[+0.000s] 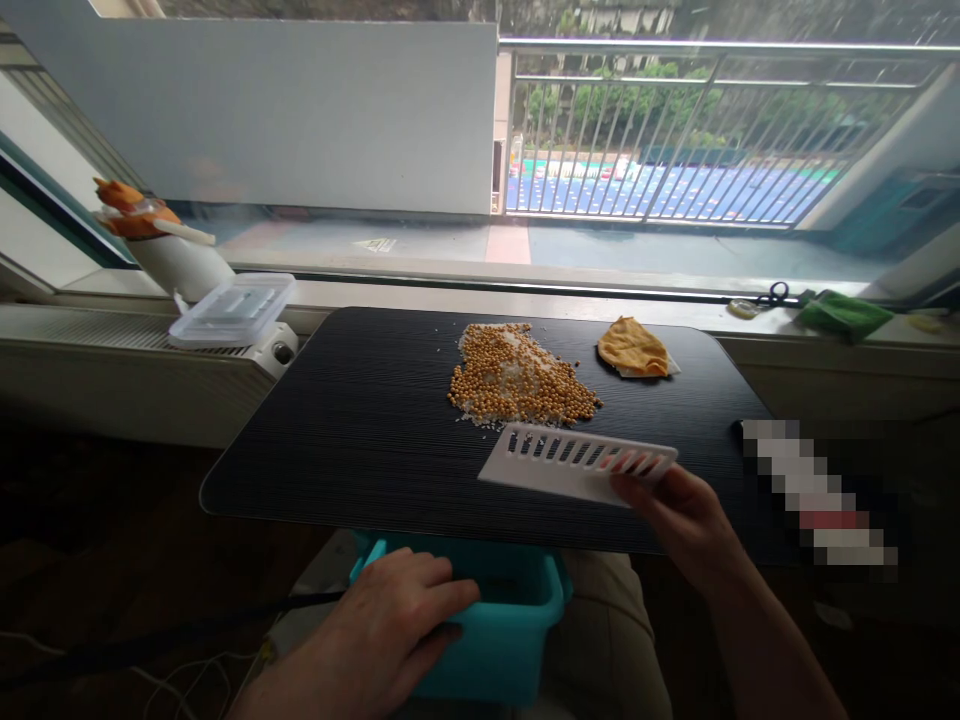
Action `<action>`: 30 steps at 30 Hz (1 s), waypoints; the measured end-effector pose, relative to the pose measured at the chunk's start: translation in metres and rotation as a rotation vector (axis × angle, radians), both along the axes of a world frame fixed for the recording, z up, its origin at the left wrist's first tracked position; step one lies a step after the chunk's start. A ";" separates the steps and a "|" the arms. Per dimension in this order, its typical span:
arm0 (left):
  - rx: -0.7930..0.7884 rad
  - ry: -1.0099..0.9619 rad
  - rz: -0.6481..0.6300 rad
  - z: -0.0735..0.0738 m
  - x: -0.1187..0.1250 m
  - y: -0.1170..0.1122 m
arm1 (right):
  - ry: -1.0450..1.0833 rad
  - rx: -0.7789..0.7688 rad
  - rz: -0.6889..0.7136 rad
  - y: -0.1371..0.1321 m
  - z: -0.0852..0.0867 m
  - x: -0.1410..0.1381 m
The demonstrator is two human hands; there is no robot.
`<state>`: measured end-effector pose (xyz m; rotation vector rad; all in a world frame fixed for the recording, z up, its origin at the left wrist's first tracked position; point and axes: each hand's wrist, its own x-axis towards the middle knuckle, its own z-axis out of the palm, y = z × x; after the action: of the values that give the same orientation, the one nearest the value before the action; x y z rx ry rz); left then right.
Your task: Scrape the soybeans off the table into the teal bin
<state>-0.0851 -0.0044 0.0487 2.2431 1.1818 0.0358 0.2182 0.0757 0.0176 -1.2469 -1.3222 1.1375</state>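
My right hand (686,515) grips a white slotted plastic plate (551,475) by its right end, tilted just over the dark table. Right behind the plate's edge spreads a pile of soybeans (517,385) mixed with white grains like rice. My left hand (409,610) is closed over the near left rim of a turquoise plastic bin (495,650), which sits on my lap below the table's front edge. What lies inside the bin is too dark to make out.
The black wood-grain table (337,430) stands against the window sill. A folded yellow cloth (634,348) lies at its back right. A clear plastic lidded box (236,310) rests on the radiator (135,370) at left. Scissors (776,294) and a green cloth (844,315) lie on the sill.
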 end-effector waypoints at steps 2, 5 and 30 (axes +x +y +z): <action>-0.001 0.007 -0.013 0.001 0.002 0.001 | 0.021 0.050 -0.219 0.008 0.001 0.003; -0.006 0.011 -0.023 0.001 0.005 0.002 | 0.027 0.089 -0.394 0.021 0.003 0.004; -0.031 -0.013 -0.029 -0.002 0.008 0.002 | 0.026 0.043 -0.391 0.022 -0.007 0.009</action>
<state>-0.0767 -0.0025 0.0463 2.2290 1.1353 0.0211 0.2268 0.0977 0.0107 -1.3796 -1.0194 0.8404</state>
